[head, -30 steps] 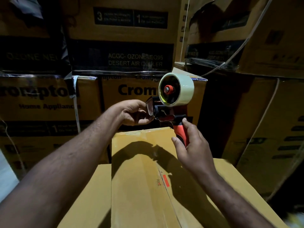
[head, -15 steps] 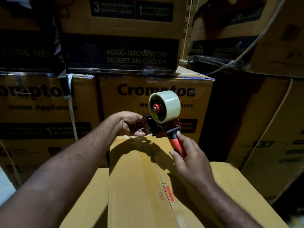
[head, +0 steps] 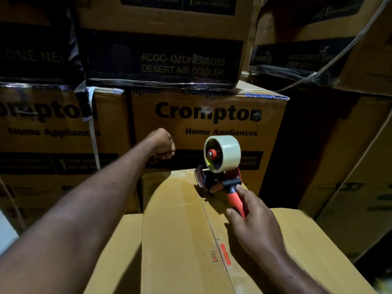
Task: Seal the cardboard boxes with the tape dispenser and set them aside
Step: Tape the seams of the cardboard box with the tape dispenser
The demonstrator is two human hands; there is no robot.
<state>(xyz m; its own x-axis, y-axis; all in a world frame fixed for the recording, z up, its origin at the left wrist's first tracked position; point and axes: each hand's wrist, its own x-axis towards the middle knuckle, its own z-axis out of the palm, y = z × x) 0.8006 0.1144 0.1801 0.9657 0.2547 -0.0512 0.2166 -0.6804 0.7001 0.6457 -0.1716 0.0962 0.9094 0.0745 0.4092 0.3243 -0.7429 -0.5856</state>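
Looking down from the head camera: gripping with the right hand (head: pixel 254 219) the red handle of a red-and-black handheld tape dispenser (head: pixel 220 177), fingers wrapping round the grip from the near side. Holding that dispenser tilted forward, with its wide, pale roll of tape (head: pixel 228 153) sitting on top and its black front end down at the top of a plain brown cardboard box (head: pixel 176 230), close to the far edge and just beside the centre seam (head: pixel 209 217); not being able to tell whether touching. Keeping the left hand (head: pixel 162 143) apart from the dispenser, off to its left and beyond the box's far edge, curling into a fist with nothing showing inside it. Resting the box on a wider brown cardboard carton (head: pixel 110 251) beneath. Showing a small red sticker (head: pixel 225 254) beside the seam, near the right wrist. Facing stacked yellow-brown printed cartons (head: pixel 212 115) reading Crompton Home Appliances, a black-banded carton (head: pixel 161 60) reading Desert Air Cooler lying on top of them, and a white strap (head: pixel 93 132) running down the carton on the left.
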